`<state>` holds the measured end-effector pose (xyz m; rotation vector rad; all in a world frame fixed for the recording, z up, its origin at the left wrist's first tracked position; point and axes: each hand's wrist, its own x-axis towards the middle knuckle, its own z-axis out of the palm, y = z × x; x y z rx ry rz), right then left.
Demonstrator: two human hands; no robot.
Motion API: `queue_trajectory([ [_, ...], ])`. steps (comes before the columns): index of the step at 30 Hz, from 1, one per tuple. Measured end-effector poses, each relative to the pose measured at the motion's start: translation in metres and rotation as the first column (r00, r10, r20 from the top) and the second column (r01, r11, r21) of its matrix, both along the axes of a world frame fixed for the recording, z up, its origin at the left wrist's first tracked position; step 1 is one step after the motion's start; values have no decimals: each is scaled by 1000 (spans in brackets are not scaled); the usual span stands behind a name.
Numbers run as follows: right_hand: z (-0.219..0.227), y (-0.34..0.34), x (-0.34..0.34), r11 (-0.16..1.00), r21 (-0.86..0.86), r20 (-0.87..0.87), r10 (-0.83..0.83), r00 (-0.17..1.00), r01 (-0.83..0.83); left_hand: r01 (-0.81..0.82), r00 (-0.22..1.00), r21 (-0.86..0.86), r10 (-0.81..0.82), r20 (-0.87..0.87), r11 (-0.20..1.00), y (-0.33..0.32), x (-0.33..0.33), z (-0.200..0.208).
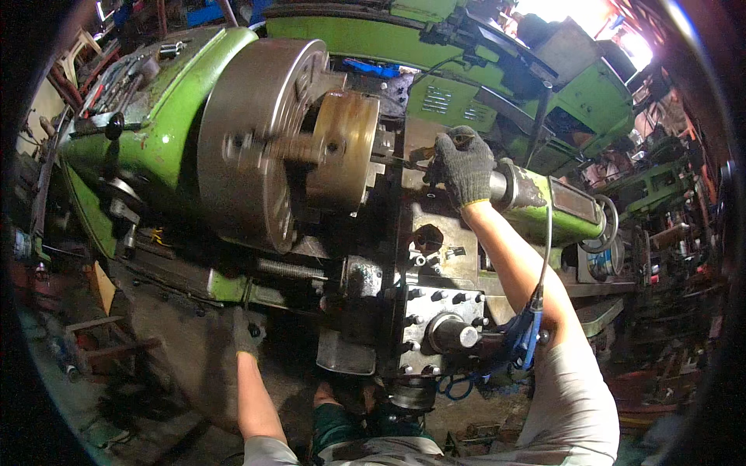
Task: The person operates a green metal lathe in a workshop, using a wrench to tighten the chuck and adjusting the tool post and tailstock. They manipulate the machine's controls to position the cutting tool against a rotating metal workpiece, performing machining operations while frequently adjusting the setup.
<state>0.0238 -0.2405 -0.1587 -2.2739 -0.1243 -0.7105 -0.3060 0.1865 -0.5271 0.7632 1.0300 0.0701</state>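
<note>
My right hand [465,165], in a grey knitted glove, is closed at the front of the lathe's tailstock [536,194]. Its fingers curl round something dark that I cannot make out, next to the bright tailstock quill [500,185]. Left of it, a thick brass-coloured cylinder [342,151] is held in the big steel lathe chuck [252,140]; a jaw looks smeared, as if by turning. Low at the left, my gloved left hand [247,332] is closed round a lever [246,293] below the green lathe bed, its fingers partly hidden.
A square tool post [423,342] with several bolts stands nearest me. A blue-handled hose nozzle [524,338] hangs by my right forearm. Loose tools [124,81] lie on the green headstock [167,116]. A second green machine [373,35] stands behind.
</note>
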Motion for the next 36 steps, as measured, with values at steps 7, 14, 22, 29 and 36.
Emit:
queue_trajectory([
  [7,7,-8,-4,996,79,-204,62,977,-46,128,989,562,-62,-135,817,-26,43,90],
  [14,-19,-24,-34,910,91,-137,413,900,-404,317,911,926,-339,-236,207,-105,47,153],
  [22,0,-51,-27,614,-355,-260,659,706,-704,272,806,962,-544,-234,-10,-168,58,154],
  [29,-7,-51,-26,699,-233,-288,615,734,-676,270,715,962,-676,-177,34,-193,85,158],
  [36,0,-45,19,807,393,-374,579,725,-442,242,652,966,-753,-92,91,-206,101,166],
])
